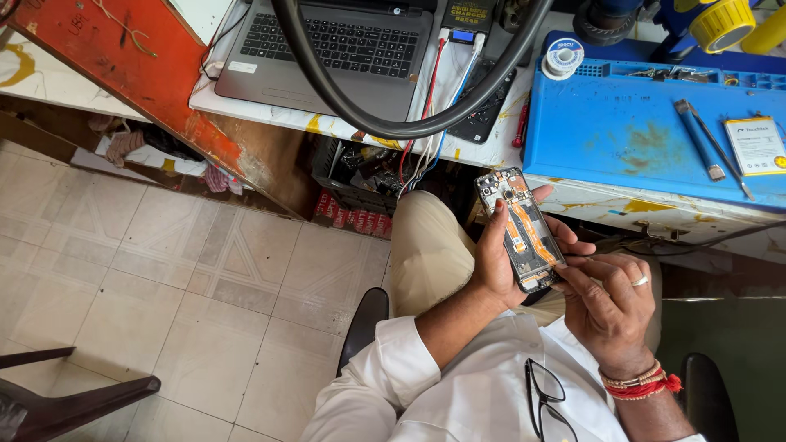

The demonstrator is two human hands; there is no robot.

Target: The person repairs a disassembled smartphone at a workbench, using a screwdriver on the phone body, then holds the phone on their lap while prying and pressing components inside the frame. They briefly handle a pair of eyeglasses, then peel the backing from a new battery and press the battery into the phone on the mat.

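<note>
Here, opened phone (521, 229) — long axis toward bench, left hand (501, 263) gripping it, right hand (610, 307) pinching its lower edge

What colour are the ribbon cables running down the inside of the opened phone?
Orange, on the opened phone held in the left hand; head view.

You are seated in a small phone repair workshop. The bench (491, 151) carries a blue repair mat (622, 139) with a tool tray, tweezers (720, 151), a solder spool (563, 57), a loose phone battery (757, 145), a laptop (327, 49) and a charger unit with trailing wires (426, 123). The surfaces are stained and worn, and a crate of parts (360, 176) sits beneath, above a tiled floor (164, 270)
</note>
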